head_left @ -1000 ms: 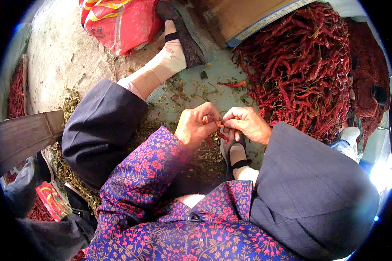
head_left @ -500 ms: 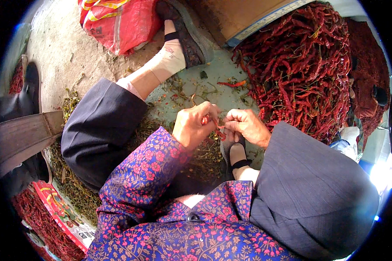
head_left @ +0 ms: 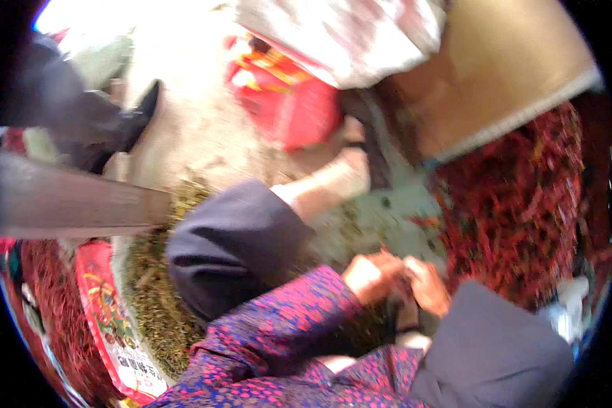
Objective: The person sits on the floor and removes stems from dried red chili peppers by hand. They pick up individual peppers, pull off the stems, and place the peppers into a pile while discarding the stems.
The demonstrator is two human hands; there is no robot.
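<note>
My left hand (head_left: 372,277) is curled closed in front of my body, with a bit of orange-red chili pepper (head_left: 385,251) showing at its top. Close against it, my right hand (head_left: 427,285) has its fingers bent inward. Motion blur smears both, and whatever lies between the fingertips is hidden. To the right of my hands spreads a big heap of dried red chili peppers (head_left: 510,204). A loose red chili (head_left: 425,221) lies on the greenish floor sheet (head_left: 404,204) beyond them.
A cardboard box (head_left: 503,61) borders the heap's far side. Red (head_left: 289,112) and whitish (head_left: 367,41) sacks lie beyond my foot. Greenish-brown stems (head_left: 153,306) cover the ground left of my knee, beside a brownish plank (head_left: 81,200), a printed bag (head_left: 109,319) and another person's leg (head_left: 68,102).
The whole view has swung up and left, so everything sits lower and farther right, blurred. My hands remain together; the whitish sack and more of the other person's leg have come into view.
</note>
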